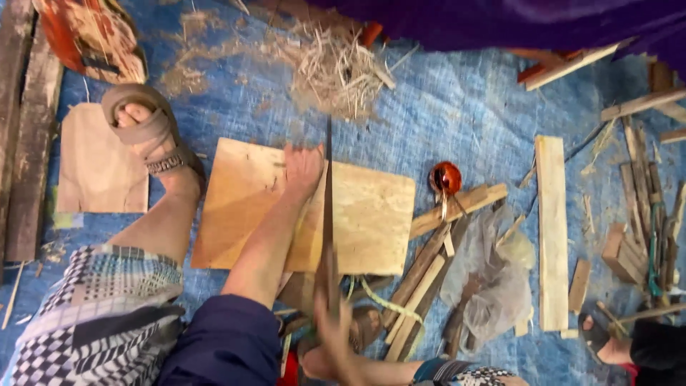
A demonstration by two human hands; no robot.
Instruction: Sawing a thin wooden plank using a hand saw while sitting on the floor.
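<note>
Plywood board (371, 214) under left hand (303, 170), blade (329, 207) alongside

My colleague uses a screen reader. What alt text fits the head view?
Seen from above, the left hand presses flat on a plywood board lying on a blue tarp, while the right hand grips a long thin blade standing across the board. Wood slats and shavings lie around.

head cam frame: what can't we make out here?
- Right hand: motion-blurred; its grip on the long dark blade is unreadable.
- Left hand: fingers pressed to the plywood board, partly behind the blade.
- Red round object: too small to identify.
</note>
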